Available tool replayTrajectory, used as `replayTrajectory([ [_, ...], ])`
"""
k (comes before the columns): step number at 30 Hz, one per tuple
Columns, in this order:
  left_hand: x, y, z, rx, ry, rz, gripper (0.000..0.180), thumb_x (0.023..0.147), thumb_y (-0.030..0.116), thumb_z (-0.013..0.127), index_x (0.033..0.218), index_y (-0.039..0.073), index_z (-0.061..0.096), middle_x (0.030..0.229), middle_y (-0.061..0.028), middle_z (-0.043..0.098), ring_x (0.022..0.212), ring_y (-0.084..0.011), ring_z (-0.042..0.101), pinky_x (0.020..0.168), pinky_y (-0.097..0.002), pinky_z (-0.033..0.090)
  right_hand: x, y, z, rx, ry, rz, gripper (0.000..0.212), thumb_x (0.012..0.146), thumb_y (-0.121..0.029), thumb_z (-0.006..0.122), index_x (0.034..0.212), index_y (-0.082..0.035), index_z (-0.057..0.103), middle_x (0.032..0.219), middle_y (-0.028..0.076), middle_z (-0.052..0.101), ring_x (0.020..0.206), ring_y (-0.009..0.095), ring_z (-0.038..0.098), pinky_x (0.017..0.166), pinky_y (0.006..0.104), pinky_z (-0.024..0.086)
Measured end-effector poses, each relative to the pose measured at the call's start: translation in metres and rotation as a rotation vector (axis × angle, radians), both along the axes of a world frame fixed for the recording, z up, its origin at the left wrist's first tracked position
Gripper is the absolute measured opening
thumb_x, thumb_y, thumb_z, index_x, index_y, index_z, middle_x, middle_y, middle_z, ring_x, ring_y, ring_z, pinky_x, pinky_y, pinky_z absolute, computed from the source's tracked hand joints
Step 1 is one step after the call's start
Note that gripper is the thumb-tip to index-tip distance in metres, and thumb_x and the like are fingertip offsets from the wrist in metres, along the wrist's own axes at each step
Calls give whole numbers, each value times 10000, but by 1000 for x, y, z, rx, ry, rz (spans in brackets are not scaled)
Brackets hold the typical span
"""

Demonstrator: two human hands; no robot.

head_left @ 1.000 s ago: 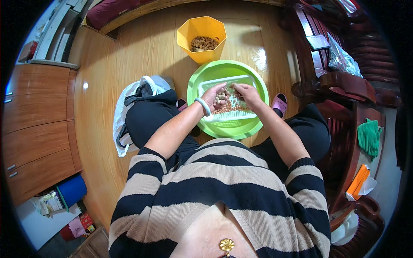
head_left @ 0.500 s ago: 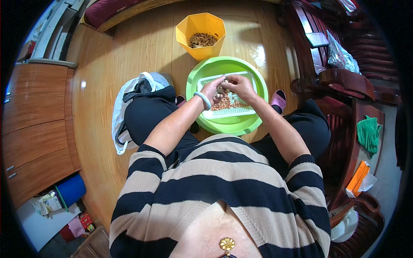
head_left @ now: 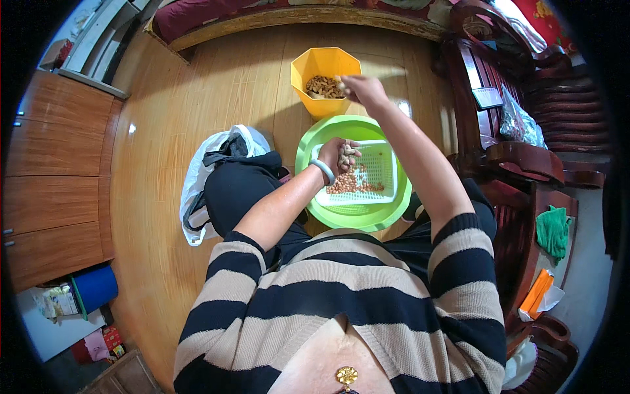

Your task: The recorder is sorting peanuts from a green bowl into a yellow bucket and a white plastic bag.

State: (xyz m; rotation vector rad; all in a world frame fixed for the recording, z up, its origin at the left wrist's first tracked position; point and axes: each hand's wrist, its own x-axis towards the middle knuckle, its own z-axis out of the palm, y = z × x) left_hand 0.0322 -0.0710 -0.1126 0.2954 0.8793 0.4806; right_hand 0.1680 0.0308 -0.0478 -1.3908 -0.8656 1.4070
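My left hand (head_left: 333, 156) is cupped around several unshelled peanuts (head_left: 347, 152), above a white slotted basket (head_left: 388, 152). Reddish shelled peanut kernels (head_left: 348, 185) lie inside that basket. It rests in a round light-green basin (head_left: 304, 152) between my legs. My right hand (head_left: 365, 90) reaches out to the right rim of a yellow faceted bin (head_left: 336, 62). Its fingers are pinched on a small pale piece that looks like peanut shell (head_left: 340, 82). Brown empty shells (head_left: 324, 86) cover the bin's bottom.
A white bag (head_left: 197, 180) with dark cloth stands beside my left leg. Dark wooden seating (head_left: 525, 154) lines the right side, with a green cloth (head_left: 552, 231) on it. Wooden cabinets (head_left: 59, 190) run along the left. A low bed frame (head_left: 302, 26) spans the far side.
My right hand has left my left hand and moved forward to the yellow bin. The left hand stays over the basket, turned so its peanuts show. The whole view has shifted a little.
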Motion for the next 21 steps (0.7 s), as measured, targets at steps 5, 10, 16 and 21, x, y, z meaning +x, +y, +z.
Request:
replayTrajectory([
  [5, 1, 6, 8, 134, -16, 36, 312, 893, 262, 373, 1012, 35, 552, 767, -71, 613, 536, -101, 508, 424, -197, 344, 14, 7, -8, 270, -671, 47, 317, 812, -297, 629, 975, -26, 656, 810, 125, 674, 694, 186, 648, 687, 330, 504],
  [10, 2, 2, 10, 32, 27, 91, 329, 890, 260, 341, 963, 62, 594, 736, -39, 617, 525, -122, 518, 431, -226, 364, 15, -103, -9, 91, -740, 402, 224, 731, -225, 679, 852, -36, 669, 802, 158, 653, 714, 273, 633, 664, 352, 492],
  [16, 5, -5, -4, 33, -34, 94, 306, 876, 237, 371, 939, 53, 606, 749, -48, 626, 552, -145, 541, 456, -243, 405, 13, -149, -18, 313, -950, 313, 214, 714, -180, 712, 849, -21, 661, 812, 123, 575, 751, 282, 595, 682, 368, 467],
  [21, 5, -3, -4, 55, 43, 46, 309, 886, 257, 381, 954, 49, 599, 748, -63, 634, 573, -164, 573, 455, -243, 416, 23, -147, -35, 346, -891, 254, 190, 717, -175, 690, 813, -14, 656, 791, 144, 591, 725, 294, 603, 667, 376, 477],
])
